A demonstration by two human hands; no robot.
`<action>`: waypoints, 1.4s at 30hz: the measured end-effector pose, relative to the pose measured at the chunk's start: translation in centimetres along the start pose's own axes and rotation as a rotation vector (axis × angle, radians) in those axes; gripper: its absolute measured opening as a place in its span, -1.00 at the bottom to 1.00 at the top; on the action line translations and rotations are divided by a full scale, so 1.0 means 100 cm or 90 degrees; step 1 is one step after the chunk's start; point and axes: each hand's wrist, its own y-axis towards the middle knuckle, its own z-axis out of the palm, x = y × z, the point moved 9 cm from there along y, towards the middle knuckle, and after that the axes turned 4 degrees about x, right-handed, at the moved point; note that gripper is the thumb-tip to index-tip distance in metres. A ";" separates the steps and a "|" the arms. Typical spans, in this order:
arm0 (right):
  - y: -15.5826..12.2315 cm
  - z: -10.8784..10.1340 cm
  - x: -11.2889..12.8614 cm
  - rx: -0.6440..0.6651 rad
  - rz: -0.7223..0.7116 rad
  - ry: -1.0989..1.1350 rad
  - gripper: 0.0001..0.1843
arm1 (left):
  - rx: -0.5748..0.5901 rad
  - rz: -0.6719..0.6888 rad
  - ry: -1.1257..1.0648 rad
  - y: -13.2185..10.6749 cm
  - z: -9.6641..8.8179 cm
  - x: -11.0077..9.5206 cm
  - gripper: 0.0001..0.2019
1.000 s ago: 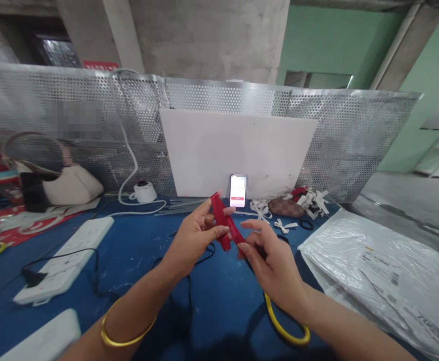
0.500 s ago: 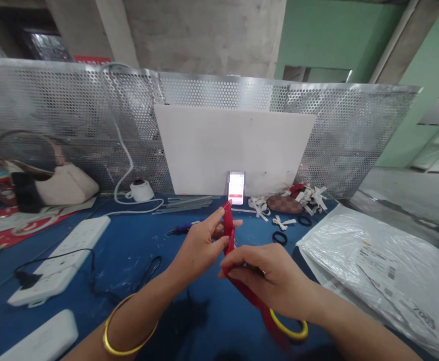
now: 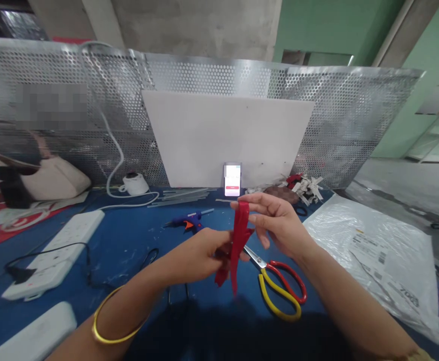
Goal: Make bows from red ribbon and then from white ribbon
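Observation:
A red ribbon (image 3: 239,230) is folded upright between my two hands, its loose end hanging down over the blue table. Its lower part is gripped by my left hand (image 3: 206,255), whose fingertips are partly hidden behind the ribbon. At the top fold, my right hand (image 3: 277,220) has the ribbon between thumb and fingers, the other fingers loosely bent. Scissors (image 3: 275,286) with one red and one yellow handle lie on the table below my right hand. Beyond my left hand is a blue glue gun (image 3: 191,219) with an orange trigger.
A lit phone (image 3: 233,179) leans against a white board (image 3: 230,135). White power strips (image 3: 59,250) and cables are on the left, with a handbag (image 3: 53,175) behind. A plastic-wrapped package (image 3: 373,265) lies right. Scraps of white ribbon (image 3: 309,189) sit at the back.
My right hand has risen from the ribbon's lower length to its top. My left hand has shifted lower on it. The ribbon's tail no longer covers the scissors.

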 end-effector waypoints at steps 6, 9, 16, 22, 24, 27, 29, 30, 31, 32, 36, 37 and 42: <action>-0.002 -0.009 0.007 -0.064 -0.055 -0.022 -0.60 | 0.065 -0.051 -0.103 -0.003 0.006 0.000 -0.65; -0.002 -0.010 0.010 -0.078 -0.072 -0.040 -0.58 | 0.085 -0.066 -0.116 -0.004 0.009 0.001 -0.70; 0.000 -0.012 0.002 -0.107 -0.060 -0.093 -0.57 | 0.099 -0.057 -0.209 -0.007 0.008 -0.002 -0.57; 0.002 -0.017 0.000 -0.128 -0.063 -0.121 -0.52 | 0.134 -0.077 -0.240 -0.009 0.013 -0.002 -0.34; 0.003 -0.011 -0.003 -0.103 -0.051 -0.140 -0.47 | 0.134 -0.078 -0.244 -0.011 0.013 -0.004 -0.32; 0.003 -0.003 -0.008 -0.087 -0.055 -0.197 -0.38 | 0.110 -0.076 -0.243 -0.015 0.009 -0.008 -0.33; 0.002 -0.002 -0.008 -0.110 -0.078 -0.270 -0.35 | 0.100 -0.073 -0.246 -0.016 0.007 -0.008 -0.32; 0.001 -0.004 -0.008 -0.136 -0.090 -0.314 -0.38 | 0.099 -0.070 -0.249 -0.017 0.007 -0.009 -0.32; -0.001 -0.007 -0.008 -0.166 -0.103 -0.359 -0.43 | 0.101 -0.067 -0.254 -0.017 0.007 -0.009 -0.32; -0.003 -0.010 -0.006 -0.198 -0.117 -0.401 -0.51 | 0.102 -0.064 -0.257 -0.016 0.008 -0.010 -0.32; -0.012 -0.017 0.005 -0.280 -0.192 -0.526 -0.64 | 0.110 -0.061 -0.273 -0.015 0.010 -0.010 -0.36; -0.013 -0.017 0.007 -0.285 -0.202 -0.547 -0.62 | 0.111 -0.064 -0.276 -0.014 0.011 -0.010 -0.35; -0.016 -0.015 0.012 -0.275 -0.217 -0.568 -0.59 | 0.107 -0.076 -0.277 -0.014 0.013 -0.008 -0.30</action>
